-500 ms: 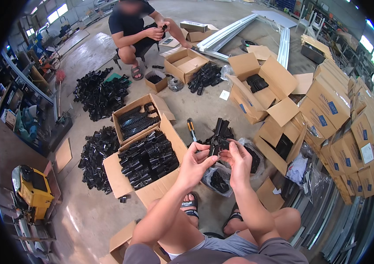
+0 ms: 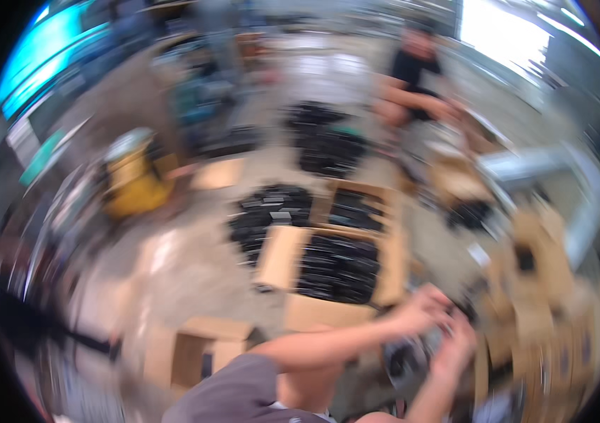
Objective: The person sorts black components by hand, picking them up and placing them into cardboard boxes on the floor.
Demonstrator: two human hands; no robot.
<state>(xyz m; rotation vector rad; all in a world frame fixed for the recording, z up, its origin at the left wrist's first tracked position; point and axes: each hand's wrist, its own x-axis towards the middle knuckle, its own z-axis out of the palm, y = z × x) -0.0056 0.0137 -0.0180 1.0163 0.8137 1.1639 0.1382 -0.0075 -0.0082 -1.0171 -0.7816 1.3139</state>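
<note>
Workshop floor, caught mid-blur: behind a dark grey sleeve (image 2: 236, 391), the left hand (image 2: 421, 311) and the right hand (image 2: 457, 347) meet over a small black part (image 2: 463, 310), low and right of centre. The grip of each is drawn nearly closed, fingers bent in on the part; how firmly either presses cannot be told through the smear. The step in hand appears to be two-handed work on this single piece, its exact action unclear; any next move calls for one hand to steady the part while the other adjusts its hold.

Just below the hands sits a clear plastic bag (image 2: 404, 363) with dark contents. A small open carton (image 2: 198, 349) stands at lower left. Near the hands, a large open carton (image 2: 280, 257) is packed with black pieces, a second open carton (image 2: 321, 203) adjoining its far side. Beside them lies a black heap (image 2: 265, 222), with another heap (image 2: 325, 144) beyond.

Farther off, a yellow machine (image 2: 134, 180) stands to the left and stacked cartons (image 2: 525, 257) crowd the right. At the back, a co-worker in black (image 2: 413, 67) bends near a silvery frame (image 2: 525, 166). No label or lettering is legible anywhere.
</note>
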